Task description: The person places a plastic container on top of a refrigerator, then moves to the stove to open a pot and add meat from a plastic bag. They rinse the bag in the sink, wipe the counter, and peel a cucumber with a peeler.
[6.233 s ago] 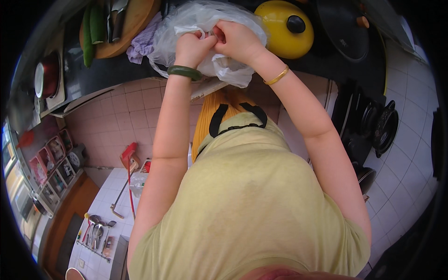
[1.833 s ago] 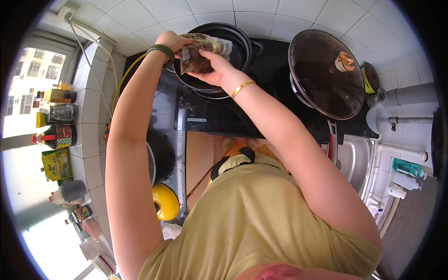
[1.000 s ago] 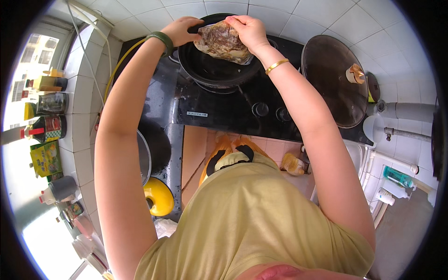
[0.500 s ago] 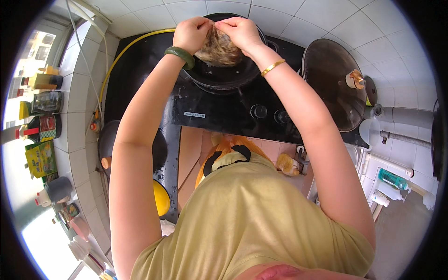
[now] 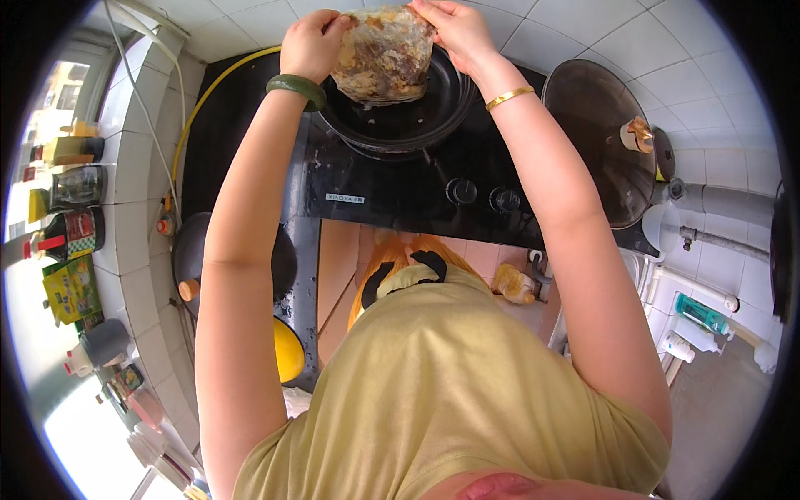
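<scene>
Between my two hands hangs a clear plastic bag point(image 5: 383, 60) with lumpy brown and whitish food inside; its exact kind I cannot make out. My left hand point(image 5: 312, 43), with a green bangle above it, pinches the bag's upper left edge. At the upper right corner, my right hand point(image 5: 458, 33) grips it with bent fingers. Below and behind the bag is a black pan point(image 5: 400, 140) on the stove, with a few small pale bits in it. The bag covers the pan's far left part.
The black stove point(image 5: 392, 187) has knobs at its front. A large dark lid point(image 5: 596, 142) leans at the right wall. A smaller dark pan or lid point(image 5: 283, 258) lies left, partly behind my arm. Bottles and packets point(image 5: 75, 233) line the window ledge. A yellow hose point(image 5: 196, 125) runs at left.
My hands have moved apart and up, away from me. The bag, bunched between them before, is now spread wide and flat, and more of the pan shows.
</scene>
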Demonstrator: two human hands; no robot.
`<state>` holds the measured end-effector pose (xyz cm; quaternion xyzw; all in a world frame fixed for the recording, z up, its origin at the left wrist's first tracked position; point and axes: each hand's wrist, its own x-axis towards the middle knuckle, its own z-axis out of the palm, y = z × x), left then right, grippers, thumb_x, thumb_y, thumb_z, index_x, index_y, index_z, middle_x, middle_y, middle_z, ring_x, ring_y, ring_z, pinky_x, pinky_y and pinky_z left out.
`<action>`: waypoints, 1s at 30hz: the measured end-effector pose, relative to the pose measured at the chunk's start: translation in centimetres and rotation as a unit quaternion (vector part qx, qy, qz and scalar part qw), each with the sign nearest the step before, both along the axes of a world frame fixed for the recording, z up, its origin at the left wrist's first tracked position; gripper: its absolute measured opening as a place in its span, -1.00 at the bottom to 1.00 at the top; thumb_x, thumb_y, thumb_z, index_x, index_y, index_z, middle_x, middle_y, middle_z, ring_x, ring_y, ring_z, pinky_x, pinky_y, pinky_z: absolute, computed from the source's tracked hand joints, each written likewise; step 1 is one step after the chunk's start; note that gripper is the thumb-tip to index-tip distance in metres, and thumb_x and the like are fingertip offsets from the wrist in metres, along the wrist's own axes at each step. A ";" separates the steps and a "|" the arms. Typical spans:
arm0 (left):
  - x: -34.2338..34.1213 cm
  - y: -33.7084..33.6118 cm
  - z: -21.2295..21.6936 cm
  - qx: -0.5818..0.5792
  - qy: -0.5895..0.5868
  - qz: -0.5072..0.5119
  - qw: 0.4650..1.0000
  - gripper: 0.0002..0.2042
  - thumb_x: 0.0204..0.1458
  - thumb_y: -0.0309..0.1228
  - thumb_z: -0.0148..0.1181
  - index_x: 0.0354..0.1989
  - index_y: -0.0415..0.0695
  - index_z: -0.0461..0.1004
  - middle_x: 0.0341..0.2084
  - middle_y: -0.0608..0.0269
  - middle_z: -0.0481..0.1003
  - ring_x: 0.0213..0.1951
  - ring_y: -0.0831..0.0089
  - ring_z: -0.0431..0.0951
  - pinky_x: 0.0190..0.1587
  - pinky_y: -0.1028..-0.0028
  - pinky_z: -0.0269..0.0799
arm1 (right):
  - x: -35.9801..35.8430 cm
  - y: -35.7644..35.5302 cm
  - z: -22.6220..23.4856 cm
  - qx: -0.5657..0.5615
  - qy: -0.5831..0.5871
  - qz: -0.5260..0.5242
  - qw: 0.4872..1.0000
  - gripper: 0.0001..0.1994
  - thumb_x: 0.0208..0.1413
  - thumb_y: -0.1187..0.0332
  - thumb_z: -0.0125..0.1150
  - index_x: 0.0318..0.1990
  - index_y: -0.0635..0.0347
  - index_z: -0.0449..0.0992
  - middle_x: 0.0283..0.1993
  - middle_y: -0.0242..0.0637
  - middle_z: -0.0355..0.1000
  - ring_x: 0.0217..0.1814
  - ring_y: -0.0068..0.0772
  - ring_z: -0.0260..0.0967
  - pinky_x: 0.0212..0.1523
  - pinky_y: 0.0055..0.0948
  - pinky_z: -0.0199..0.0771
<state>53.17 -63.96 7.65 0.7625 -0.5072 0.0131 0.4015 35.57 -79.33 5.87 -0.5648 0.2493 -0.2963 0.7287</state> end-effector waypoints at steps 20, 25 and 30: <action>-0.5 0.4 -0.7 -0.047 0.306 -0.214 0.927 -0.48 0.15 -0.22 0.25 0.20 -0.27 0.35 0.04 0.12 0.48 0.12 0.39 0.43 0.21 0.42 0.29 | 0.4 3.4 -1.1 -0.436 0.206 -0.011 0.876 -0.50 0.14 -0.17 0.17 -0.10 0.09 0.62 -0.28 -0.17 0.60 -0.18 -0.17 0.56 -0.09 -0.33 0.47; -1.3 2.9 -1.5 0.177 0.123 -0.228 0.950 -0.12 -0.21 -0.16 0.53 0.30 -0.20 0.22 0.02 0.01 0.50 0.12 0.23 0.47 0.34 0.28 0.16 | 1.0 3.1 0.5 -0.419 0.200 -0.134 0.876 -0.52 0.17 -0.07 0.09 -0.33 0.25 0.59 -0.38 0.10 0.49 -0.24 0.19 0.46 -0.27 -0.06 0.45; -2.8 2.4 -3.0 0.207 -0.069 -0.172 0.961 -0.18 -0.30 0.12 0.48 0.12 -0.16 0.42 -0.13 0.04 0.57 -0.02 0.15 0.54 0.23 0.19 0.25 | 1.6 3.5 -0.8 -0.435 0.238 -0.126 0.859 -0.57 0.20 -0.02 0.06 -0.30 0.22 0.59 -0.35 0.05 0.51 -0.24 0.16 0.47 -0.25 -0.04 0.43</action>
